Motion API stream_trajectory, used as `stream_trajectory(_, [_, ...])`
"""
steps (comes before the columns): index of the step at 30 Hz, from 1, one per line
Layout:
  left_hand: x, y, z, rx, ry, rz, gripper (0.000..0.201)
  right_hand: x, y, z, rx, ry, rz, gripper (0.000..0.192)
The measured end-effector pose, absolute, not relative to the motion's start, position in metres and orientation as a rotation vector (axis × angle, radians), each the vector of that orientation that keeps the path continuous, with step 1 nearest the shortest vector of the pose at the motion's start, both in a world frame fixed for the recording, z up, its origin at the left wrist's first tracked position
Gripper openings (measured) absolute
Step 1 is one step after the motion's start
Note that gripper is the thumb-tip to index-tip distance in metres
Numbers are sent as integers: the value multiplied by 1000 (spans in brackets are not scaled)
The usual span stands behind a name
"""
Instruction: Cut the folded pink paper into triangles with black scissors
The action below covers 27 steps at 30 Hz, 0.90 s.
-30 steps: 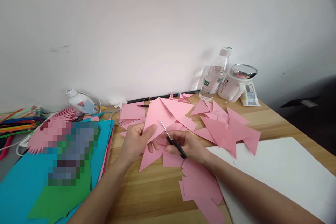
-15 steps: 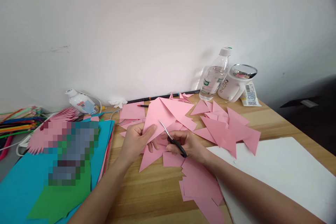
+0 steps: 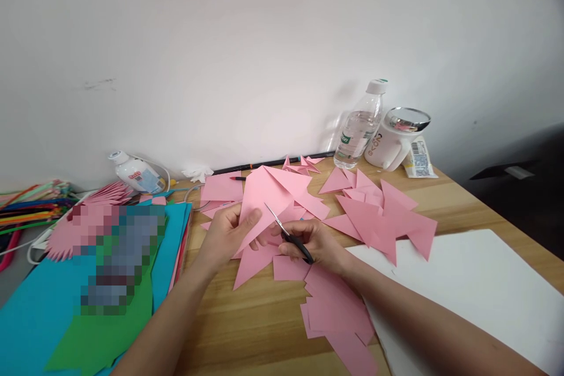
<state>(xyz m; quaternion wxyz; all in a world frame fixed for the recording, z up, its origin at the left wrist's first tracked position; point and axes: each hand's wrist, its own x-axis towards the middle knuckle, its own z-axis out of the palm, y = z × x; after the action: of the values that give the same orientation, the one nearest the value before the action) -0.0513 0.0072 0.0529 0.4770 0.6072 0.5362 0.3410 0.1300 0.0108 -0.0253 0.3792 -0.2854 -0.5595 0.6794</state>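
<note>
My left hand (image 3: 229, 232) pinches a piece of pink paper (image 3: 263, 191) by its lower left, thumb on top and fingers behind. The sheet is lifted and tilted above the table, with a pointed flap on its right side. In my right hand (image 3: 315, 241) is a pair of scissors (image 3: 296, 244) with black handles. Their metal blades point up and left across the lower right of the paper and look nearly closed. Pink paper scraps (image 3: 337, 305) lie below my right hand, and pink triangles (image 3: 376, 208) are heaped to its right.
A water bottle (image 3: 359, 126), a white mug (image 3: 392, 144) and a small packet (image 3: 419, 158) stand at the back right. White board (image 3: 467, 294) lies at front right. Blue sheets (image 3: 35, 311), green paper (image 3: 103, 338) and a white bottle (image 3: 136, 173) are at left.
The pink paper in my left hand has shifted slightly left and its right flap has swung inward. My right hand and the scissors have barely moved.
</note>
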Motion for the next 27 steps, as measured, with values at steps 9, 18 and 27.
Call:
stream_trajectory(9, [-58,12,43,1503,1424,989,36,128,10,-22,-741,-1474,1755,27])
stream_trajectory(18, [-53,10,45,1546,1422,926,37,129,8,-5,-736,-1520,1719,31])
stream_trajectory(27, [-53,11,46,1544,1452,896,39,128,9,-8,-748,-1508,1743,34])
